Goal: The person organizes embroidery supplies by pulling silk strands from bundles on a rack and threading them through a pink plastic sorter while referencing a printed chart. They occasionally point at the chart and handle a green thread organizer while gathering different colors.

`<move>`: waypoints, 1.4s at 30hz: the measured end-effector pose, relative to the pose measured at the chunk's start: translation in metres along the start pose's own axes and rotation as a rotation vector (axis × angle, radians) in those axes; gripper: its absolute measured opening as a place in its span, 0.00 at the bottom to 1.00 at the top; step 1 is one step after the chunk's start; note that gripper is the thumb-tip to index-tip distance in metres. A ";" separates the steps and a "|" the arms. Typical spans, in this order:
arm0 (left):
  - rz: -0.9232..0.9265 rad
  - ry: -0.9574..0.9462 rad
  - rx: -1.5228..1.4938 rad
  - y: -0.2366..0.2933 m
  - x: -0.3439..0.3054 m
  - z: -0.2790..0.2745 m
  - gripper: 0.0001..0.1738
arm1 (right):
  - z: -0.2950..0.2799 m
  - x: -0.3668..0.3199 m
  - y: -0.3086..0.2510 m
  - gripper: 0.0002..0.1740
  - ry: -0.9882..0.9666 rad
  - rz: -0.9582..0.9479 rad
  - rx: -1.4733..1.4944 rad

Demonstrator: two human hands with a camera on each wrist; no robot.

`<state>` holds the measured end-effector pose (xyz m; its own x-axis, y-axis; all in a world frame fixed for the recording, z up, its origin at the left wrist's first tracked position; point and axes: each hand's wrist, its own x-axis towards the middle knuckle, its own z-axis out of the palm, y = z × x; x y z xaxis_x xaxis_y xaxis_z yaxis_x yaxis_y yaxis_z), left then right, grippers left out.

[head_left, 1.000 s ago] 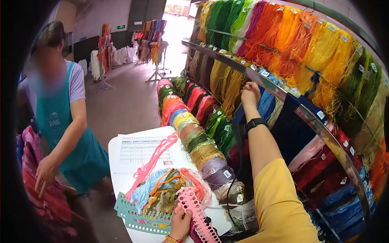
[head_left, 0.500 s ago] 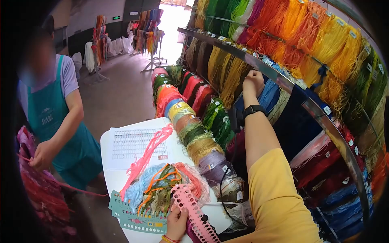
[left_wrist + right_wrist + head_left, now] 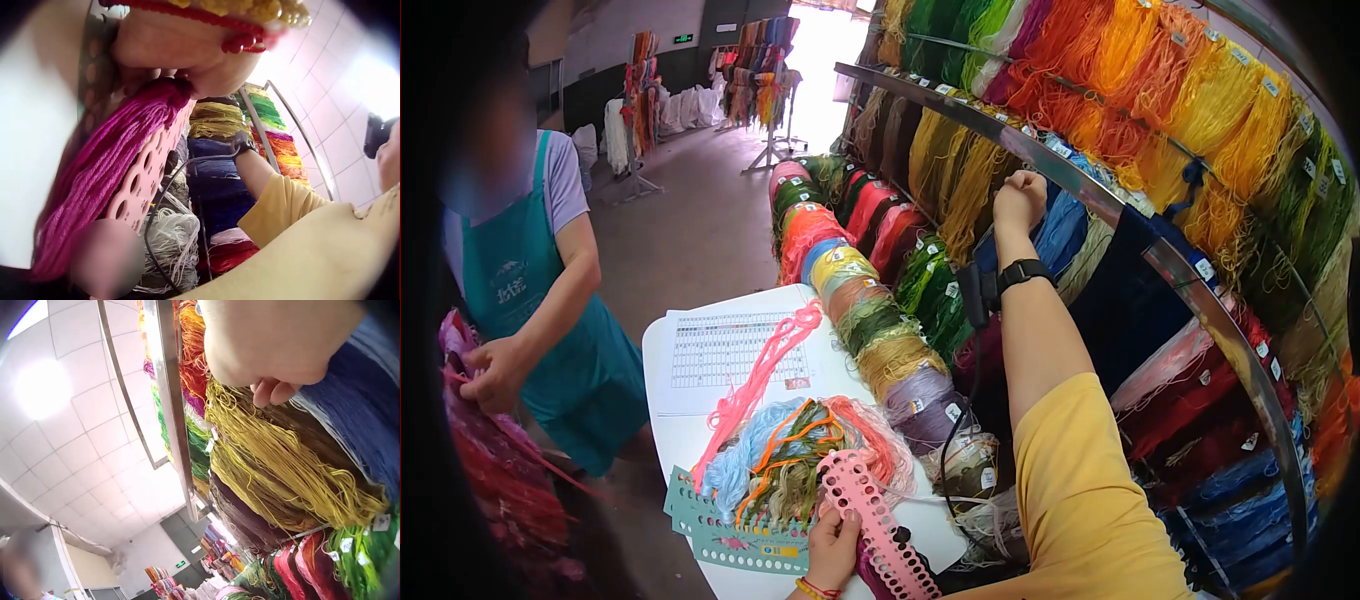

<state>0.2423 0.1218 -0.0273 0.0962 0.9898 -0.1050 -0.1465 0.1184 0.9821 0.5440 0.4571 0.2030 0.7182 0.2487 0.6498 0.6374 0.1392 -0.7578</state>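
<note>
My left hand point(image 3: 834, 545) grips a pink thread card point(image 3: 870, 520) with rows of punched holes, over the near edge of the white table. A magenta skein of thread point(image 3: 119, 169) hangs from the same hand, along the card. My right hand point(image 3: 1020, 203) is raised to the rack, fingers curled, just under its metal rail point(image 3: 990, 130). Beside the fingers point(image 3: 275, 392) hang mustard-yellow skeins point(image 3: 269, 456), brown skeins and blue skeins point(image 3: 362, 394). The thumb side is hidden, so I cannot tell whether thread is pinched there.
On the white table point(image 3: 665, 385) lie a printed chart point(image 3: 730, 350), bright pink thread point(image 3: 760, 370), mixed skeins point(image 3: 800, 455) and green punched cards point(image 3: 740, 540). Bundled threads point(image 3: 880, 330) line its right edge. A black cable point(image 3: 950, 450) hangs from my right wrist. A person in a teal apron point(image 3: 530, 300) stands at left.
The head view has shifted slightly. My right hand stays at the same skeins, and the left keeps its grip. The other person's hand has risen, drawing out a reddish strand.
</note>
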 end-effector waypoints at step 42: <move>0.082 0.002 0.026 0.008 -0.002 0.002 0.16 | -0.025 -0.016 -0.035 0.10 -0.068 -0.255 -0.277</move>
<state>0.2431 0.1206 -0.0194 0.0828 0.9963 -0.0240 -0.1285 0.0345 0.9911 0.5175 0.4246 0.2205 0.5126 0.3039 0.8030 0.8512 -0.0574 -0.5216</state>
